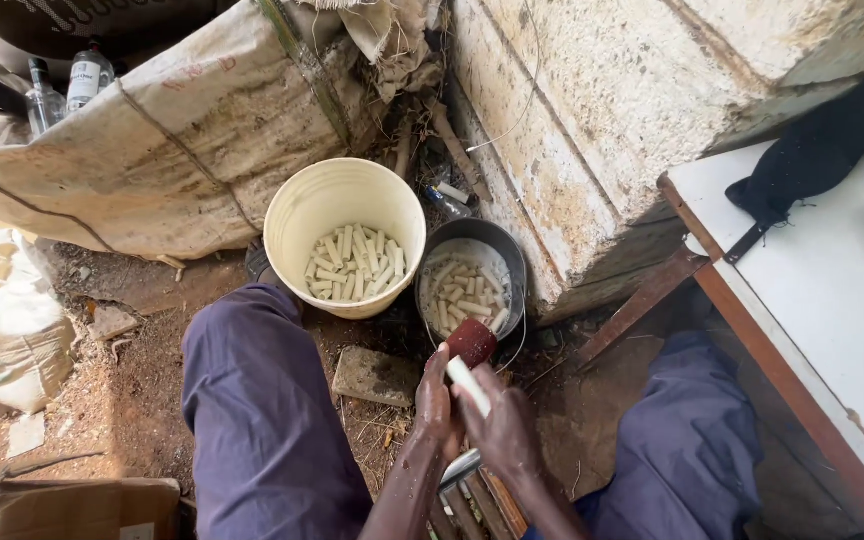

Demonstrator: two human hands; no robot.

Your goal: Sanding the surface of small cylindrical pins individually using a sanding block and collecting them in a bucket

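many peeled white sticks already lie in the cream bucket (344, 238) and the dark pot (472, 285) on its right. nearer, the left hand (436, 402) grasps a half-peeled piece (470, 358), red skin left at its far end; the right hand (504, 428) is clenched around a blade (461, 467)

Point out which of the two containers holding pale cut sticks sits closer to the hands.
The dark metal pot: it sits just above the hands, right of the cream plastic bucket, which stands farther off, beyond the person's knee.

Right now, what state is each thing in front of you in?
Cream bucket: upright, open, pale peeled sticks across the bottom.
Dark metal pot: upright, uncovered, pale sticks in milky liquid.
Red-skinned root piece: partly peeled, held in left hand.
Right hand: closed over the pale peeled part.
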